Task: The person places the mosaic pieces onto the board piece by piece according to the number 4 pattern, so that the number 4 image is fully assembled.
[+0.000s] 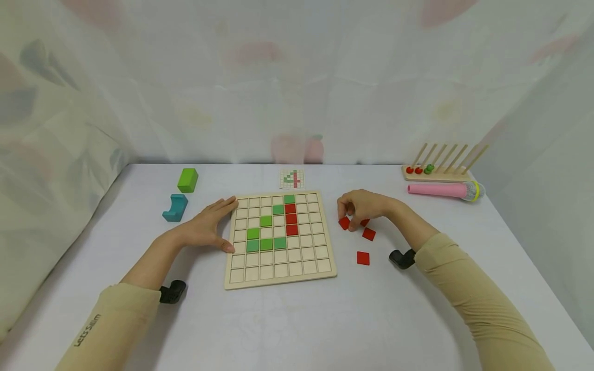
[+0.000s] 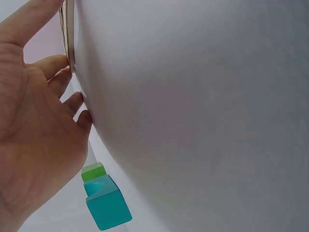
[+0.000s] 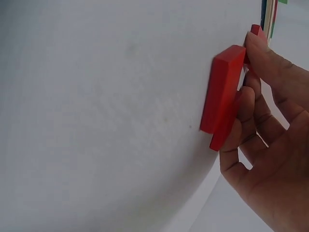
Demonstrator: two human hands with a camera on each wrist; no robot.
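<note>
A wooden grid board (image 1: 266, 273) lies on the table with several green tiles (image 1: 266, 244) and three red tiles (image 1: 291, 219) in its squares. My left hand (image 1: 204, 226) rests at the board's left edge, thumb and fingers spread against it. To the right of the board, my right hand (image 1: 366, 203) pinches a small red square tile (image 1: 344, 222) between thumb and fingers, at table level. Other loose red tiles (image 1: 368, 234) lie under and near that hand; in the right wrist view one red tile (image 3: 223, 89) sits just beside the fingers.
A printed pattern card (image 1: 284, 181) lies behind the board. At the back left are a green block (image 1: 187, 180) and a teal arch-shaped block (image 1: 176, 208). At the back right stand a peg rack (image 1: 436, 176) with beads and a pink toy microphone (image 1: 436, 190).
</note>
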